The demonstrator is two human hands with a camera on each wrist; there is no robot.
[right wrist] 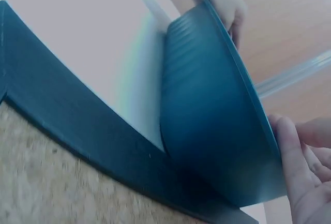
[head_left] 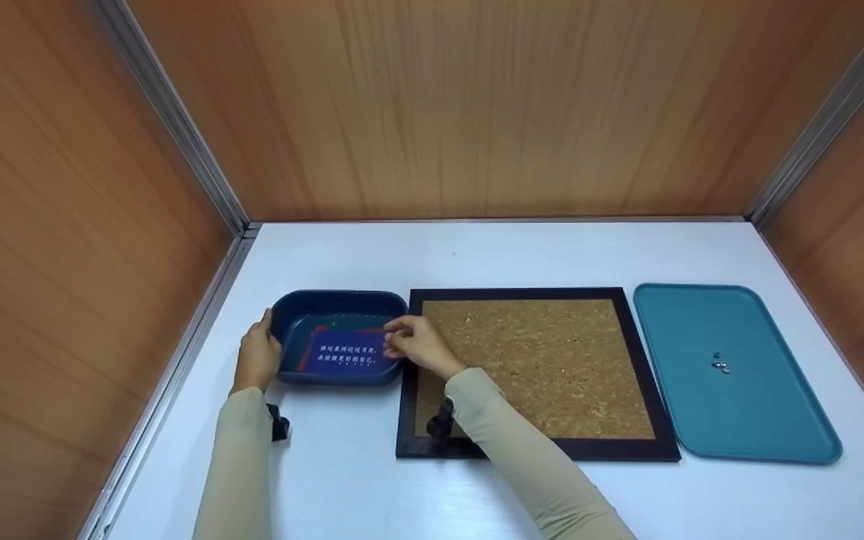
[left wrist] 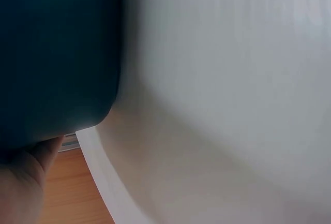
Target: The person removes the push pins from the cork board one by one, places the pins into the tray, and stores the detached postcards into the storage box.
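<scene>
A dark blue card [head_left: 346,352] with white Chinese characters lies in view within the dark teal plastic basin [head_left: 338,379]. My right hand [head_left: 421,346] reaches over the basin's right rim, its thumb and fingertips pinching the card's right end. In the right wrist view the right-hand fingers [right wrist: 289,157] are close against the rim, and the card is hidden. My left hand [head_left: 256,356] holds the basin's left wall. Red and green printed pieces [head_left: 317,330] show around the card; how many there are cannot be told.
A cork board [head_left: 537,367] with a black frame lies right of the basin, under my right forearm. Farther right, a teal tray [head_left: 747,405] holds several small shiny metal pieces [head_left: 721,365]. Wooden panels [head_left: 492,112] enclose the white table [head_left: 342,465] at the back and sides.
</scene>
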